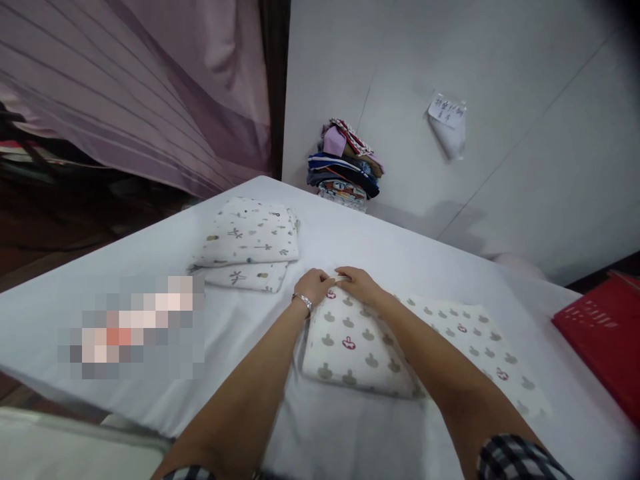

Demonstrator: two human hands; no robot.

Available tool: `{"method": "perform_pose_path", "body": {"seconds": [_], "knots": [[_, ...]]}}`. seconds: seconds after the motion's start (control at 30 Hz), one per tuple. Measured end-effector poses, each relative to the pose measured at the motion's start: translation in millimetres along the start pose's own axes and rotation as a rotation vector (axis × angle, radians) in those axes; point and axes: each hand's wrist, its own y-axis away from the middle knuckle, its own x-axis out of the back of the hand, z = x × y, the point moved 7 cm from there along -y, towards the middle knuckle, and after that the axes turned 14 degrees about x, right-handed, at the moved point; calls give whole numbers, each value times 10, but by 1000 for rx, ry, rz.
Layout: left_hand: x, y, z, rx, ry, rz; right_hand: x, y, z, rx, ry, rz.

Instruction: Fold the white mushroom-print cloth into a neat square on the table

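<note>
A white cloth with grey and red mushroom prints [357, 350] lies partly folded on the white table [350, 240] in front of me. My left hand [314, 285], with a silver bracelet on its wrist, and my right hand [357, 283] meet at the cloth's far edge. Both have their fingers closed on that folded edge, side by side. More of the same cloth spreads flat to the right under my right forearm.
Two folded white cloths with small prints [247, 243] are stacked at the left. A pile of coloured folded clothes [345, 167] sits at the far corner against the wall. A red object [603, 330] lies at the right edge. A paper note [447, 113] hangs on the wall.
</note>
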Motion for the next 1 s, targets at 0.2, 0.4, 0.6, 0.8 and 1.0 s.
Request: {"method": "perform_pose_path", "body": {"seconds": [0.2, 0.4, 0.6, 0.8, 1.0], "knots": [[12, 36, 17, 14, -27, 18, 223, 157, 140, -101, 23, -92], [2, 62, 34, 14, -82, 45, 340, 297, 253, -198, 16, -113], [-1, 61, 32, 6, -87, 58, 315, 354, 356, -195, 39, -43], [16, 65, 42, -1, -77, 60, 278, 286, 229, -33, 104, 38], [23, 76, 62, -15, -103, 53, 136, 178, 48, 125, 146, 84]]}}
